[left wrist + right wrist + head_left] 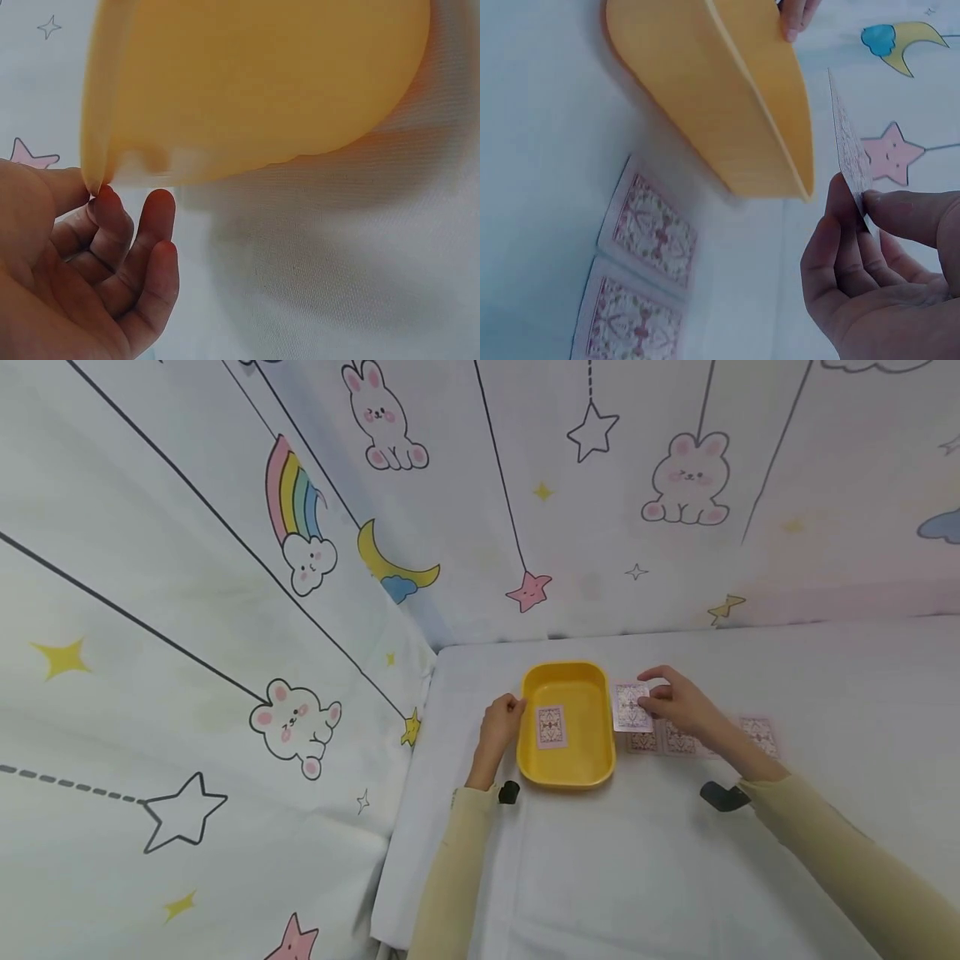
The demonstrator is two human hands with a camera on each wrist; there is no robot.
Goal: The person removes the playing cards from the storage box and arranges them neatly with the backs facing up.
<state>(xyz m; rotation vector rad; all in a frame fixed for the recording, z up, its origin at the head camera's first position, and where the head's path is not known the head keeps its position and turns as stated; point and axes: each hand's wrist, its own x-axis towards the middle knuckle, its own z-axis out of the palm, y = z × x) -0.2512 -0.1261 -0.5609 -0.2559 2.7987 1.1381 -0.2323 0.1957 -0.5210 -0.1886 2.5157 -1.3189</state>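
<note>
In the head view my left hand (501,723) is at the left side of a yellow tray (604,768). The left wrist view shows its thumb and fingertips pinching the tray's rim (97,161). My right hand (675,700) pinches a playing card (630,708) by its edge, raised beside the tray's right rim. The right wrist view shows this card (846,142) almost edge-on between thumb and fingers. Inside the tray lies another card (551,727), patterned back up.
Right of the tray, several cards (679,739) lie in a row on the white cloth (622,860), backs up, partly hidden by my right arm. A cartoon-printed curtain (480,510) hangs behind and to the left of the table.
</note>
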